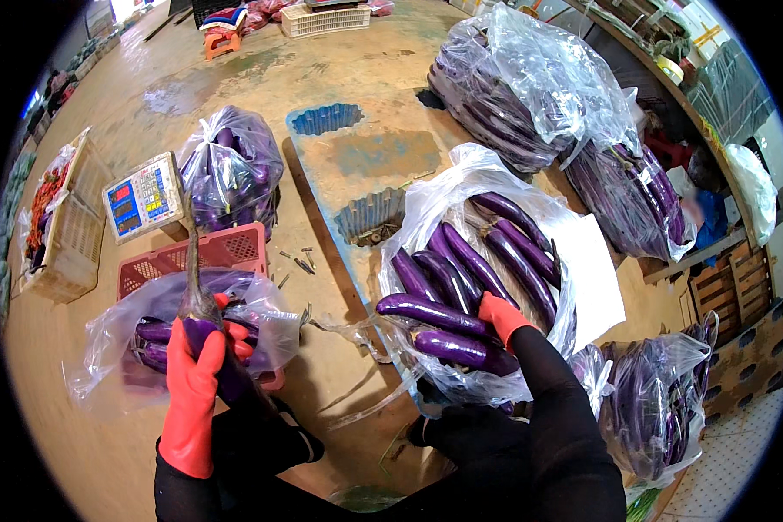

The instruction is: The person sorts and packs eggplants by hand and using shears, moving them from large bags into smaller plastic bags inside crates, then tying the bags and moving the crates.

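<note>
Both my hands wear red rubber gloves. My left hand (198, 365) is closed round a purple eggplant (202, 315), its long stem pointing up and its body slanting down toward my legs. Behind it, a clear bag (274, 335) with several eggplants lies open in a red plastic crate (235, 250). My right hand (502, 319) reaches into an open clear bag (474, 158) full of long glossy eggplants (435, 304). It is closed on the lower end of an eggplant (478, 265); its fingertips are partly hidden among the others.
A digital scale (143, 198) and a tied bag of eggplants (230, 170) stand beyond the red crate. Under the open bag is a blue-edged, dirt-covered platform (322, 196). Large filled bags (513, 83) lie far right, another filled bag (652, 404) near right. A cream crate (70, 222) stands left.
</note>
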`<state>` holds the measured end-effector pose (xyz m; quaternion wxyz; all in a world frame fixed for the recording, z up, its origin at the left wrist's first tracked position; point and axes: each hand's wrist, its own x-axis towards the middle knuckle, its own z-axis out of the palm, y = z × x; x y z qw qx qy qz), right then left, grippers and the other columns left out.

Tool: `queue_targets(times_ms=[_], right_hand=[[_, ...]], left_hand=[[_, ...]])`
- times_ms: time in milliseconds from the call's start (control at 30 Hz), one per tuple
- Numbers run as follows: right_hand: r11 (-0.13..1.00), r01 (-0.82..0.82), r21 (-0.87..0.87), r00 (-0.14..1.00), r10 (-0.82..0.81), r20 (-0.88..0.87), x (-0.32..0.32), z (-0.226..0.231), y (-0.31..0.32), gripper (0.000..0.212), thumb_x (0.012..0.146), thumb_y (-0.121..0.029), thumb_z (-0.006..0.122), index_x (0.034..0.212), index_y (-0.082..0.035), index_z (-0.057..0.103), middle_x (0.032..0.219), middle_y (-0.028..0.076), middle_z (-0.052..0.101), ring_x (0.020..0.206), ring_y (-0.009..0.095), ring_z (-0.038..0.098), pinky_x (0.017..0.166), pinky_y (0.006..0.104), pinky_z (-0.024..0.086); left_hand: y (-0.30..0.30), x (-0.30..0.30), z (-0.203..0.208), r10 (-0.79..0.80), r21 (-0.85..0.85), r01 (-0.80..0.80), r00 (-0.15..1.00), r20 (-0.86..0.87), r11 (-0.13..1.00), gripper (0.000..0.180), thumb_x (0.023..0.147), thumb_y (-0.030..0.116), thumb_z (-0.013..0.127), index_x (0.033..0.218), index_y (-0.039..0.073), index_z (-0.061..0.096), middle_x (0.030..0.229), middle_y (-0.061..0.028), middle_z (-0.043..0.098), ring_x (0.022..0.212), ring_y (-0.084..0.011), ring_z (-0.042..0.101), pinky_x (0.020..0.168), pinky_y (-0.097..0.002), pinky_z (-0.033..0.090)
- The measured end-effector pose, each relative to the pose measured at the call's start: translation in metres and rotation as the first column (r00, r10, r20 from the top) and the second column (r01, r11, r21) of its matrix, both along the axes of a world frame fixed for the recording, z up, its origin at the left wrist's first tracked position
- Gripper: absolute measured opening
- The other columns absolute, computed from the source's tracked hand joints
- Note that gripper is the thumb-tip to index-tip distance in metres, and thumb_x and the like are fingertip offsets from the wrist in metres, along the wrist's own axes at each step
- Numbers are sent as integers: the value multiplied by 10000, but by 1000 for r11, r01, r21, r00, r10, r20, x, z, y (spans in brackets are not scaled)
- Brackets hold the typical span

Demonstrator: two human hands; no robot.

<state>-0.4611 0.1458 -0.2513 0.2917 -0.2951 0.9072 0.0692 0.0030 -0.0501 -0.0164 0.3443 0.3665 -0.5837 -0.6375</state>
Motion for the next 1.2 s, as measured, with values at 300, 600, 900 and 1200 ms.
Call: queue_targets(times_ms=[300,600,900,1200], right_hand=[[872,332,-360,890,-163,426,7,36,31,740,730,-451,671,1228,66,491,1121,202,601,1035,300,582,910,325,435],[612,746,-260,535,-320,782,0,141,9,358,887,-321,516,1123,-55,561,808,110,653,525,161,602,392,238,447],[620,781,-77,-26,156,987,24,203,67,632,910,-548,412,1369,-117,356,786,143,657,345,130,454,280,214,273],[641,766,-48,-208,318,925,109,265,108,806,917,-612,214,1379,44,290,493,115,519,266,165,336,310,293,252]], left_hand=[[-5,1,-10,-17,-25,18,999,33,1000,509,893,296,574,1272,-9,422,885,-101,601,705,-171,597,659,-290,486],[-1,-4,-1,-43,31,45,998,-54,998,469,875,226,607,1253,6,437,903,-116,618,735,-169,604,690,-297,487],[13,-7,13,-136,60,141,987,-83,988,631,745,134,663,1319,46,415,884,-70,598,754,-152,588,720,-282,470],[41,1,36,-325,-69,323,945,-22,944,551,737,69,708,1249,65,505,854,19,566,790,-68,517,730,-239,424]])
